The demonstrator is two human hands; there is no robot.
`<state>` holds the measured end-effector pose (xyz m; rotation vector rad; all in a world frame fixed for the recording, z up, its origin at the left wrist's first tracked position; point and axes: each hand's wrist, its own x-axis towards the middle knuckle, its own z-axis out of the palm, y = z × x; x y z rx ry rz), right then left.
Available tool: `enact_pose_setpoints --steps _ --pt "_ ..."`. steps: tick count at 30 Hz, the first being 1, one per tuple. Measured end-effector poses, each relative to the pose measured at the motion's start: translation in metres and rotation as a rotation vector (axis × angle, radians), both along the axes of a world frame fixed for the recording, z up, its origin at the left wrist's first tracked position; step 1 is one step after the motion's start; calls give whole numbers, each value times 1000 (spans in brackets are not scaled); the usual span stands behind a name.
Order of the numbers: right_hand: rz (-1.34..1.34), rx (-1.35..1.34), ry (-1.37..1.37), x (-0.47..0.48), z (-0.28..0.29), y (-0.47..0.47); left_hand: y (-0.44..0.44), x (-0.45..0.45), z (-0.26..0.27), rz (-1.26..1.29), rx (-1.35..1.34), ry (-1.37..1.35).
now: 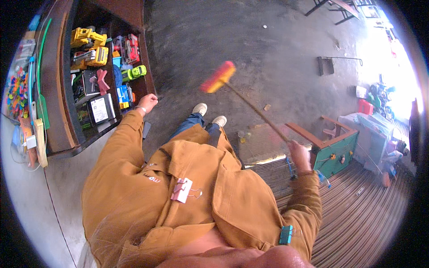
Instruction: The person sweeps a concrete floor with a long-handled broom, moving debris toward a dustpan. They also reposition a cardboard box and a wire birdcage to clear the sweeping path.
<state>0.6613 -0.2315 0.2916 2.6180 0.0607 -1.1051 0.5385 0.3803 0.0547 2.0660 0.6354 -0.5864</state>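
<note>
My right hand (299, 156) is closed around the upper end of the long handle of a broom (258, 112). The broom's red and yellow head (218, 77) is up and to the left of that hand, over the dark concrete floor (207, 30); whether it touches the floor I cannot tell. My left hand (147, 102) holds nothing that I can see, with its fingers curled, beside the front edge of a dark wooden shelf unit (149, 67). Toy trucks, among them a yellow one (99, 56), and books lie on its shelves.
A long-handled dustpan (325, 66) rests on the floor at the upper right. Near my right arm are a cardboard piece (261, 142) and a green-sided wooden frame (336, 154). Small debris (267, 107) lies on the floor. A folding table (345, 8) stands at the top right.
</note>
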Motion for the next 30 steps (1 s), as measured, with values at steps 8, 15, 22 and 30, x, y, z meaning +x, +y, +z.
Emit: enact_pose_setpoints --steps 8,15,22,30 --pt "66 246 103 -22 -149 64 -20 -35 66 -130 93 14" --pt "-3 113 127 22 -116 -99 -40 -76 100 -79 222 110" --pt "203 -89 -227 59 -21 -186 -81 -71 104 -144 114 103" --pt "281 63 -355 35 16 -210 -95 -30 131 -216 170 22"
